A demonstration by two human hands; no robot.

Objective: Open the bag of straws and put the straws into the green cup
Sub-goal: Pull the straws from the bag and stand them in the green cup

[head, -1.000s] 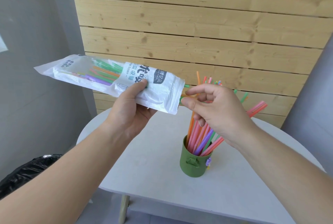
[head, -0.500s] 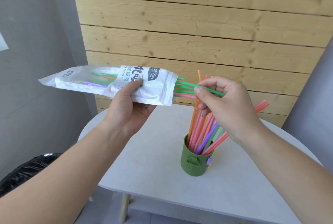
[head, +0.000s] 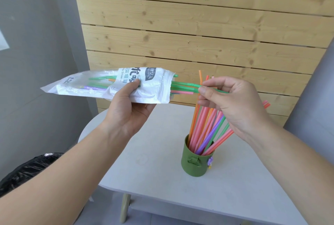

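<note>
Both hands are raised above the white round table (head: 235, 185). Left hand (head: 129, 110) holds the white crinkled plastic bag of straws (head: 108, 85) from below, thumb pressing on its printed front, and the bag lies nearly level with its open mouth pointing to the right. Right hand (head: 233, 105) pinches a thin green plastic straw (head: 186, 85) between thumb and forefinger; this straw is partly out of the bag mouth, beside some other green and pink straws that stick out. Below the right hand stands the green cylindrical cup (head: 196, 164) on the table, already holding many colourful straws (head: 204, 127) that lean to the right. Behind is a wall of pale wooden planks (head: 198, 31), and a black bin bag (head: 27, 170) is at lower left.
</note>
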